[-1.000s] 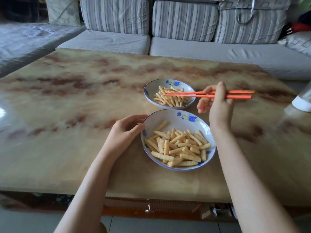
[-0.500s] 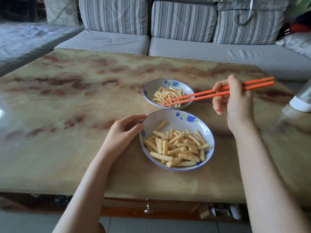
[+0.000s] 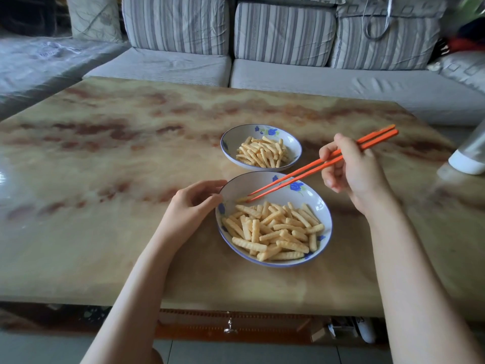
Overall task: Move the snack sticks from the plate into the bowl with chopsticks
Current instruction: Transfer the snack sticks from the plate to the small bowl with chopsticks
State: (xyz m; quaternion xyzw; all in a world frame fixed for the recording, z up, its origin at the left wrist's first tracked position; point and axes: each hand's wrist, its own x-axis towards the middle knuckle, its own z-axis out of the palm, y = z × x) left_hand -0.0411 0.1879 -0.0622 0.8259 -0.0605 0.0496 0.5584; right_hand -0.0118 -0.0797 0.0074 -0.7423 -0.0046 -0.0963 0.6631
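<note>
A: Table (image 3: 105,166) layout?
B: Plate (image 3: 244,185) at near centre; bowl (image 3: 233,139) just behind it. Sticks (image 3: 273,232) in both.
A: Hands?
B: Left hand (image 3: 194,206) holds plate's left rim. Right hand (image 3: 354,169) right of plate, holding chopsticks (image 3: 301,174); they slant down-left, tips in plate's far part. Sofa (image 3: 288,77) behind table.

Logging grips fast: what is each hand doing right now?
Left hand: closed on the plate rim.
Right hand: closed on the chopsticks, tips at a snack stick.
</note>
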